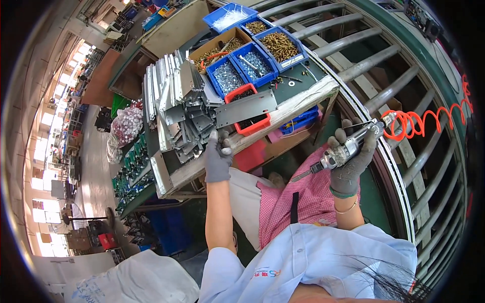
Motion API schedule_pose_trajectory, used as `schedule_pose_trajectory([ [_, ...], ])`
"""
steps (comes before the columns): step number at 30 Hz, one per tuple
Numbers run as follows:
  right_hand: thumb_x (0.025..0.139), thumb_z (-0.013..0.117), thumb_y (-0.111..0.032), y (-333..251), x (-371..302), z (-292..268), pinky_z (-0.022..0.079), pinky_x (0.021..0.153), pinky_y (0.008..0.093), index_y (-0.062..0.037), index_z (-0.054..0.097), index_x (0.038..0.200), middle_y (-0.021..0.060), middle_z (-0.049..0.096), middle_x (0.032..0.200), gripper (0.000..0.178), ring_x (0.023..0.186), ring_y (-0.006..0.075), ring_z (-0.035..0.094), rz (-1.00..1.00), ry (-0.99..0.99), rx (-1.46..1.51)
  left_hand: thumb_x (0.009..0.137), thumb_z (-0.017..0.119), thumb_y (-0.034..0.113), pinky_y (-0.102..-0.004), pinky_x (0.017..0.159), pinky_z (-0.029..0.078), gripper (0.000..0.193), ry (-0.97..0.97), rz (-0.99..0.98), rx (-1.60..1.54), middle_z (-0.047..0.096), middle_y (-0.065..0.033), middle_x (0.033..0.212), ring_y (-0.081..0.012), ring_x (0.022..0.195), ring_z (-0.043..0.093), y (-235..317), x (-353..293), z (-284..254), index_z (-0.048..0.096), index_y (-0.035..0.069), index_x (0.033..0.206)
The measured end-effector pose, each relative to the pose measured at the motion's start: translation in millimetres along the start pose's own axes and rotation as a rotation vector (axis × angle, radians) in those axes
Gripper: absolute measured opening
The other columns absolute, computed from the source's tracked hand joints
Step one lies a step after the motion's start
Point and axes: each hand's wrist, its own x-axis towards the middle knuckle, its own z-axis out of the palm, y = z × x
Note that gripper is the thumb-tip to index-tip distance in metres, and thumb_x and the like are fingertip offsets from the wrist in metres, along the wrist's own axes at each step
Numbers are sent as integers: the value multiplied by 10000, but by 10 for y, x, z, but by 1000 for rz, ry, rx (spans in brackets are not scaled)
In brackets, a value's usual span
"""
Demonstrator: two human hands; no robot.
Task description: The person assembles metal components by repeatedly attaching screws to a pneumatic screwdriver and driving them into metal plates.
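Note:
My left hand [219,160], in a grey glove, is at the near edge of the bench with its fingers curled. They close at the left end of a flat grey metal plate [250,108], which slants across a red bin [257,124]; the exact grip is partly hidden. Beside that hand lies a heap of bent metal brackets [189,118]. In my gloved right hand [351,171] is an air screwdriver [339,154], its bit pointing down and left. An orange coiled air hose [411,123] runs from its upper end.
Blue bins of brass-coloured screws [277,46] and silver fasteners [227,77] stand on the workbench [303,101], near a blue tray of white pieces [227,18]. A roller conveyor [374,68] curves along the right. At left are a bag of small parts [127,123] and green parts [134,166].

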Motion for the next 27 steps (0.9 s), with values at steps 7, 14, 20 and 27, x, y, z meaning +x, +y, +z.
schedule_pose_trajectory([
  [7,914,487,-440,-7,-4,24,461,504,285,-40,456,1137,115,584,944,459,634,148,526,-25,4,-15,894,603,202,-182,364,394,136,-15,-64,-110,620,-59,818,-111,581,561,-9,224,87,561,74,918],
  [14,913,508,-424,150,101,309,374,487,234,-40,516,1045,120,581,935,406,591,115,416,-57,-103,64,900,588,242,-149,343,317,213,-137,71,346,602,-47,653,-46,454,488,-75,-117,180,608,44,823],
  [20,930,469,-426,571,374,556,470,596,308,-114,475,1112,64,571,985,361,675,128,507,-104,-239,90,894,590,243,-152,379,316,211,-223,198,661,602,-23,645,-22,467,483,40,87,136,612,48,815],
  [27,922,476,-384,1182,695,860,518,568,310,-33,536,975,76,576,669,360,568,169,572,-89,-165,-95,854,636,149,-189,416,365,147,-225,312,766,593,-25,603,-38,445,471,-4,63,281,632,10,806],
])
